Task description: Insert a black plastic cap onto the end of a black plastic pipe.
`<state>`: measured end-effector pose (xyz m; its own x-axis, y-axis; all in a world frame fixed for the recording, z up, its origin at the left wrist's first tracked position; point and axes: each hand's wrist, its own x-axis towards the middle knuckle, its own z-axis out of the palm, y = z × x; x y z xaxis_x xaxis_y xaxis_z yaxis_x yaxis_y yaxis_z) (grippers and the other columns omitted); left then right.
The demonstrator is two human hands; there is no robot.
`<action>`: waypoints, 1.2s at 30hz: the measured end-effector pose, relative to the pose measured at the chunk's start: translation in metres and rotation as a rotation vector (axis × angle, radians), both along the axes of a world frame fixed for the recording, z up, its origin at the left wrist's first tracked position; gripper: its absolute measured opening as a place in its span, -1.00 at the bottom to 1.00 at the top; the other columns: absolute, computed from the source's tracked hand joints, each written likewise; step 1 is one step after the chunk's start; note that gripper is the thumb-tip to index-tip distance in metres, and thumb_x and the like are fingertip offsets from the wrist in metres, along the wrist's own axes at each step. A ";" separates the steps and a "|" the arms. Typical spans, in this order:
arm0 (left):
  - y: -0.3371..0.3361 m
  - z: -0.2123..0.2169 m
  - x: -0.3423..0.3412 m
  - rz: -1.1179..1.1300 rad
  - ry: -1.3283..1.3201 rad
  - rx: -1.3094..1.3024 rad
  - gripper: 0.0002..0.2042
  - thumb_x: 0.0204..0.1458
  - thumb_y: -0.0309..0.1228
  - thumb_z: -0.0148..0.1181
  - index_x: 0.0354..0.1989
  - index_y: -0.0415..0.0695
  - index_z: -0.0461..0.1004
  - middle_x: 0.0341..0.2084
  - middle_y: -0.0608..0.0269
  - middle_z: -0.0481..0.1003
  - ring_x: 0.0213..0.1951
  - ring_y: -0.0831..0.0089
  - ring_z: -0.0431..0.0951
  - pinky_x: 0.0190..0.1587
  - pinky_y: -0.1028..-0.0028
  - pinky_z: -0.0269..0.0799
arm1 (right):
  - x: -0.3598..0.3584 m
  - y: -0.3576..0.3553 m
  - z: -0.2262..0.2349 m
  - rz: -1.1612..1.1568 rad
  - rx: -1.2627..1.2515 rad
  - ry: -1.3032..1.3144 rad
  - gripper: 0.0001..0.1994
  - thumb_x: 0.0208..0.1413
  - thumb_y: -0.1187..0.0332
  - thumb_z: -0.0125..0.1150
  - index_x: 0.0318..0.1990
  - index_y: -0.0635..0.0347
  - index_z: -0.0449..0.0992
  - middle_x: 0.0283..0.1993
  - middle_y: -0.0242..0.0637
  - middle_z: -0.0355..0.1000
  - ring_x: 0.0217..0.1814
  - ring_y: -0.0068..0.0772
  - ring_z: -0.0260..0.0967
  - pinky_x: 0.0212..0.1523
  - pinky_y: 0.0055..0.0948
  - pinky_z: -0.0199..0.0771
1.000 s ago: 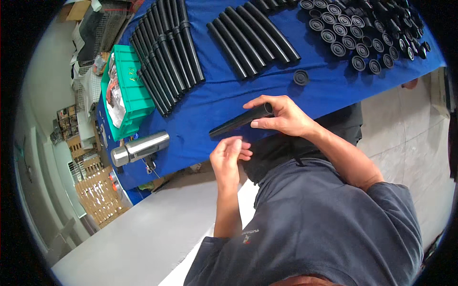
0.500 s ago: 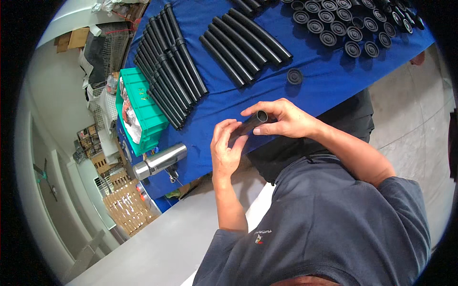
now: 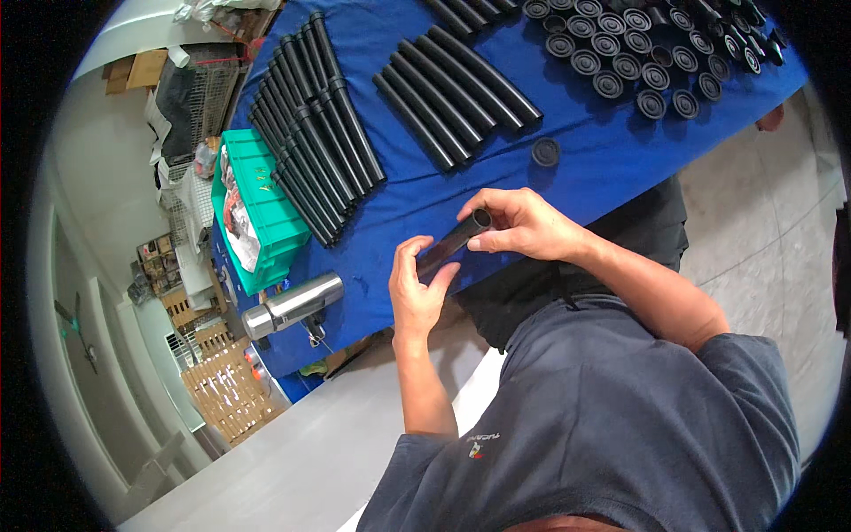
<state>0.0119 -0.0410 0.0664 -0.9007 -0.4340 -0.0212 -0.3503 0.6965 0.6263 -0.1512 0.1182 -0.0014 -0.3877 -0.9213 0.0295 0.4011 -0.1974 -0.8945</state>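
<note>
A short black tube (image 3: 452, 246) is held slantwise between my two hands over the near edge of the blue-covered table. Its hollow end points up and right, where my right hand (image 3: 530, 226) pinches it between thumb and fingers. Around the lower end curls my left hand (image 3: 417, 291), thumb on one side and fingers on the other; the tube's far tip is hidden there. Just beyond my right hand, a single round black ribbed cap (image 3: 545, 152) lies on the blue cloth (image 3: 585, 182).
Rows of black tubes (image 3: 456, 89) lie beyond my hands, with longer joined tubes (image 3: 324, 133) to their left. Many round black caps (image 3: 607, 44) cluster at the far right. A green crate (image 3: 288, 235) and a steel bottle (image 3: 292, 306) stand at the left edge.
My left fingers have loosened and spread slightly, so more of the tube shows between the hands. The right hand keeps its pinch on the hollow end. The whole view has shifted a little.
</note>
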 end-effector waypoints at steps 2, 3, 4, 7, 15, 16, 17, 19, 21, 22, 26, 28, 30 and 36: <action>-0.001 -0.002 0.002 0.072 -0.084 -0.006 -0.63 -0.10 -0.59 0.37 -0.05 -0.23 0.50 -0.09 0.09 0.54 -0.02 0.28 0.54 0.09 0.36 0.39 | 0.001 -0.001 0.001 -0.023 -0.026 0.058 -0.62 0.13 0.46 0.34 0.11 0.25 0.45 -0.32 -0.50 0.42 -0.28 -0.76 0.29 -0.29 -0.63 0.32; -0.003 -0.002 0.003 0.060 -0.044 -0.015 -0.63 -0.10 -0.59 0.37 -0.05 -0.23 0.50 -0.09 0.09 0.54 -0.02 0.28 0.54 0.09 0.36 0.39 | 0.001 0.000 0.001 -0.011 -0.001 0.075 -0.62 0.13 0.47 0.33 0.11 0.26 0.45 -0.32 -0.49 0.43 -0.29 -0.75 0.30 -0.28 -0.63 0.33; -0.005 -0.001 0.002 0.024 -0.035 0.008 -0.63 -0.08 -0.57 0.37 -0.03 -0.22 0.50 -0.08 0.09 0.54 -0.03 0.28 0.54 0.09 0.36 0.40 | 0.002 0.001 0.001 0.002 0.060 0.115 -0.62 0.13 0.48 0.33 0.11 0.27 0.44 -0.32 -0.48 0.44 -0.29 -0.75 0.31 -0.28 -0.63 0.35; -0.011 0.000 0.000 -0.089 0.016 -0.097 -0.63 -0.04 -0.54 0.35 0.00 -0.23 0.52 -0.07 0.07 0.53 -0.05 0.26 0.54 0.07 0.36 0.40 | 0.004 0.000 0.004 -0.037 0.007 0.030 -0.63 0.12 0.49 0.34 0.08 0.27 0.45 -0.33 -0.48 0.44 -0.31 -0.75 0.31 -0.29 -0.63 0.35; 0.034 -0.014 0.020 0.216 0.145 1.045 -0.73 0.14 -0.27 0.29 -0.11 -0.21 0.56 -0.33 0.15 0.55 -0.36 0.39 0.50 -0.26 0.40 0.44 | 0.006 -0.005 0.005 -0.104 0.145 0.122 -0.70 0.07 0.34 0.42 -0.12 0.27 0.50 -0.48 -0.47 0.44 -0.40 -0.71 0.33 -0.38 -0.56 0.37; 0.036 -0.022 0.016 0.250 0.147 1.433 -0.70 0.17 -0.23 0.25 -0.06 -0.19 0.54 -0.36 0.17 0.54 -0.39 0.40 0.48 -0.31 0.41 0.42 | 0.006 -0.004 0.004 -0.125 0.162 0.185 -0.70 0.06 0.31 0.44 -0.17 0.28 0.49 -0.52 -0.46 0.42 -0.44 -0.70 0.30 -0.40 -0.55 0.34; 0.038 -0.031 0.012 0.236 0.123 1.852 -0.67 0.20 -0.19 0.20 -0.01 -0.16 0.51 -0.38 0.19 0.52 -0.42 0.41 0.45 -0.36 0.41 0.40 | 0.009 -0.003 0.004 -0.102 0.092 0.073 -0.73 0.07 0.37 0.44 -0.17 0.27 0.49 -0.41 -0.43 0.51 -0.37 -0.75 0.36 -0.37 -0.60 0.36; 0.041 -0.047 0.003 0.414 0.298 2.257 -0.66 0.29 -0.21 0.06 0.16 -0.08 0.41 -0.46 0.27 0.42 -0.49 0.47 0.40 -0.43 0.45 0.38 | 0.009 -0.002 0.005 -0.124 0.203 0.307 -0.70 0.05 0.32 0.47 -0.20 0.27 0.49 -0.42 -0.41 0.54 -0.37 -0.74 0.38 -0.38 -0.59 0.38; 0.034 -0.055 -0.003 0.388 0.496 2.200 -0.70 0.29 -0.31 0.07 0.17 -0.02 0.41 -0.49 0.32 0.36 -0.58 0.55 0.29 -0.55 0.54 0.28 | 0.012 0.000 0.011 -0.149 0.216 0.293 -0.66 0.00 0.27 0.51 -0.23 0.28 0.49 -0.50 -0.42 0.47 -0.43 -0.72 0.32 -0.43 -0.55 0.35; 0.030 -0.057 -0.005 0.313 0.527 2.169 -0.72 0.29 -0.35 0.07 0.15 0.01 0.43 -0.53 0.35 0.32 -0.62 0.58 0.24 -0.59 0.58 0.22 | 0.013 0.001 0.016 -0.199 0.191 0.373 -0.62 -0.04 0.20 0.52 -0.27 0.29 0.48 -0.54 -0.36 0.44 -0.47 -0.65 0.33 -0.45 -0.50 0.36; 0.012 -0.053 -0.011 0.268 0.629 1.679 -0.69 0.16 -0.41 0.25 0.08 -0.04 0.45 -0.56 0.35 0.37 -0.59 0.56 0.30 -0.57 0.58 0.20 | 0.000 0.029 0.040 -0.439 0.211 0.930 -0.46 -0.04 0.12 0.47 0.01 0.26 0.46 -0.27 -0.14 0.41 -0.33 -0.20 0.43 -0.35 -0.30 0.49; 0.005 -0.050 -0.017 0.337 0.657 1.466 -0.65 0.10 -0.41 0.32 0.06 -0.02 0.46 -0.47 0.31 0.46 -0.53 0.52 0.32 -0.49 0.53 0.25 | -0.012 0.044 0.048 -0.601 0.341 1.220 -0.45 -0.04 0.21 0.44 0.10 0.21 0.44 -0.11 -0.08 0.39 -0.17 -0.08 0.42 -0.25 -0.23 0.51; -0.002 -0.049 -0.028 0.169 0.731 1.409 -0.70 0.11 -0.37 0.32 0.02 -0.01 0.47 -0.29 0.19 0.54 -0.34 0.38 0.51 -0.28 0.42 0.47 | -0.025 0.054 0.051 -0.612 0.543 1.364 -0.45 -0.07 0.30 0.40 0.14 0.13 0.43 0.02 -0.01 0.31 -0.02 -0.01 0.37 -0.11 -0.17 0.50; 0.004 -0.062 -0.045 0.055 0.781 1.527 -0.78 0.19 -0.37 0.21 -0.01 -0.02 0.44 0.07 -0.08 0.48 0.11 -0.06 0.50 0.13 0.05 0.53 | -0.043 0.050 0.043 -0.411 0.628 1.448 -0.66 0.06 0.48 0.11 0.04 0.18 0.41 -0.08 -0.02 0.32 -0.05 0.01 0.38 -0.09 -0.13 0.50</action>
